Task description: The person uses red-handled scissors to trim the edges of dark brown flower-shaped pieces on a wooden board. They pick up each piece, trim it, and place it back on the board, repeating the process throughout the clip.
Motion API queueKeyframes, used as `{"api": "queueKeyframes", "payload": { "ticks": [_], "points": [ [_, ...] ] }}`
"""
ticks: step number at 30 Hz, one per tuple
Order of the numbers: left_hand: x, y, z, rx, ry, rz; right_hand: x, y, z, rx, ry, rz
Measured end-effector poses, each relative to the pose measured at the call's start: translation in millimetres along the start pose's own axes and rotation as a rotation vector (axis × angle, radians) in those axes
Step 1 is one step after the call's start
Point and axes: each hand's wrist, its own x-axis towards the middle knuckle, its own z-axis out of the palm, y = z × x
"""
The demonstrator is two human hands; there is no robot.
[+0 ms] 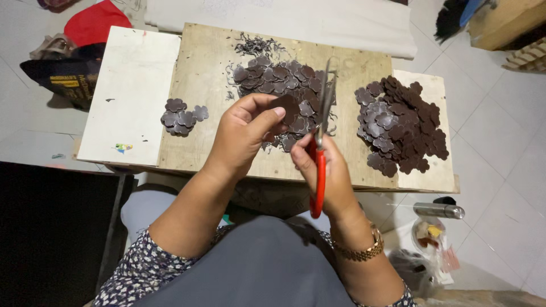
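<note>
Fingers (267,116) of my left hand (242,139) pinch a dark brown flower-shaped piece (286,108), thumb on its near face, holding it up just above the middle of the frame. Beside it my right hand (330,173) is closed round the red handles of a pair of scissors (319,153), whose grey blades point up the frame and stand slightly parted, right next to the piece's right edge; I cannot tell whether they touch it. Under both hands lies the bench (210,68), a plywood board with a white panel (128,96) along its left side. Three heaps of the same brown shapes sit on it: a small cluster (181,115) left of centre near the seam with the white panel, a middle heap (273,77) behind my hands with thin curled offcuts (256,44) above it, and a large heap (401,125) at centre right that reaches close to the board's right edge. Bare wood shows between the small cluster and my left hand, and again between the scissors and the large heap, so there is open room on either side. The near edge of the bench runs just below my wrists. A gold watch (361,250) rings my right wrist. On the tiled floor at lower right lie a metal cylinder (438,211) and a clear bag (429,236).
</note>
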Motion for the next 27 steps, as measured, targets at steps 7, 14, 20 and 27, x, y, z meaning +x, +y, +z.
{"api": "queueKeyframes", "payload": {
  "ticks": [7, 14, 20, 27],
  "points": [
    [-7, 3, -1, -0.07, 0.006, 0.039, -7, 9, 9, -0.073, -0.145, 0.069],
    [-11, 12, 4, -0.046, 0.026, 0.037, -5, 5, 12, 0.014, -0.278, 0.024],
    [-14, 7, 5, 0.048, 0.018, 0.179, -6, 10, 10, 0.056, -0.304, 0.018],
    [-16, 5, 14, 0.044, 0.043, 0.174, -5, 16, 9, 0.043, -0.274, 0.004]
  ]
}}
